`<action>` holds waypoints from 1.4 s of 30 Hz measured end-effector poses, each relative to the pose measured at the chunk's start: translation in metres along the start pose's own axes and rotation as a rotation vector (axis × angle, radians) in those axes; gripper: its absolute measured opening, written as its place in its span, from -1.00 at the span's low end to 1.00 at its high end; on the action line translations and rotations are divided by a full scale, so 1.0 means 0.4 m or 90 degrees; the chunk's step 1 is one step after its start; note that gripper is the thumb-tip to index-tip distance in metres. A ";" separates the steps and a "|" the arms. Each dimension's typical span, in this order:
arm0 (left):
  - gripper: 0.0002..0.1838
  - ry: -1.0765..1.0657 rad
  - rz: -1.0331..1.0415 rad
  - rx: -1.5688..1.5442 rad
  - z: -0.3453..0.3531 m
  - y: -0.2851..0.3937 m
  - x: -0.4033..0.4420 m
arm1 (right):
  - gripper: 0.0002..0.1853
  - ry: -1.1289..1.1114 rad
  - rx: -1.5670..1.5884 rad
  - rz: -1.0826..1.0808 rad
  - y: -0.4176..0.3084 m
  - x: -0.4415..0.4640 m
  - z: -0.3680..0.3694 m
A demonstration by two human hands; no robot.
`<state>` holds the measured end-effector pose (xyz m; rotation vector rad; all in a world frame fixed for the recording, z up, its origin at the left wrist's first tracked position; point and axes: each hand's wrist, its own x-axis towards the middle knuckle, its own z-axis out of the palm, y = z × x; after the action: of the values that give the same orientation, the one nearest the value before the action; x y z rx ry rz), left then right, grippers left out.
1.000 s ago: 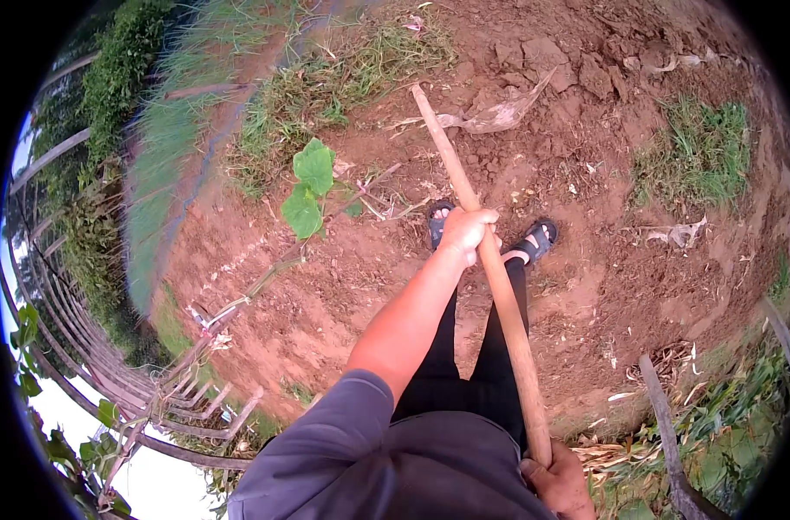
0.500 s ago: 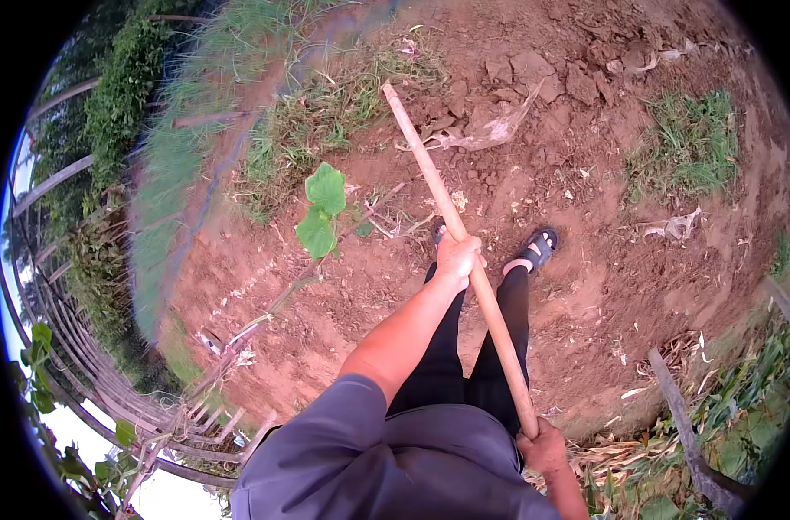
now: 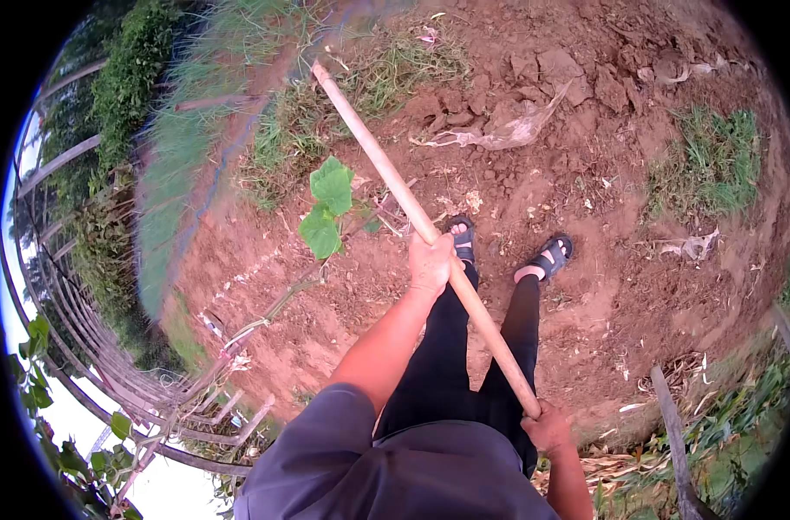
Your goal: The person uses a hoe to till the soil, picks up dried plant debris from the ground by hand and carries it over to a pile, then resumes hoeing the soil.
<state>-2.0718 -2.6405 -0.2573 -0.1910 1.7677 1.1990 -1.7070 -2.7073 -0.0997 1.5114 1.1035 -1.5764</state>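
A long pale wooden handle (image 3: 373,152) slants across the view, from the weedy grass at upper left down to my waist. My left hand (image 3: 431,263) is wrapped around it near its middle, above my left foot. Lower down, beside my right hip, my right hand (image 3: 548,425) grips the near end. What, if anything, is fixed to the far end is too small and blurred to make out. Left of the handle, a plant with broad green leaves (image 3: 330,192) stands close to my left forearm.
Reddish-brown soil (image 3: 620,286) lies around my sandals (image 3: 553,254). A torn plastic strip (image 3: 516,130) sits among clods ahead. Grass tufts (image 3: 716,160) grow at right. Curved poles (image 3: 61,165) line the left, and a wooden post (image 3: 670,425) stands at lower right.
The handle's far end has swung left and slightly up, over the grass. My left hand has shifted left with it; my right hand has moved slightly up and right.
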 end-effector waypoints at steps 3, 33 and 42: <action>-0.75 0.034 -0.200 0.102 0.016 -0.198 -0.017 | -0.68 -0.018 0.080 0.093 0.093 -0.110 0.039; -0.74 -0.049 -0.146 0.071 0.018 -0.216 -0.027 | -0.87 0.039 0.189 0.167 0.041 -0.207 -0.026; -0.81 -0.039 -0.214 -0.218 0.074 0.079 0.078 | -0.71 0.065 0.336 -0.050 -0.380 -0.475 -0.240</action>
<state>-2.0886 -2.5901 -0.2629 -0.6199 1.3984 1.2347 -1.7872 -2.5732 0.1102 1.9224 0.8409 -1.9685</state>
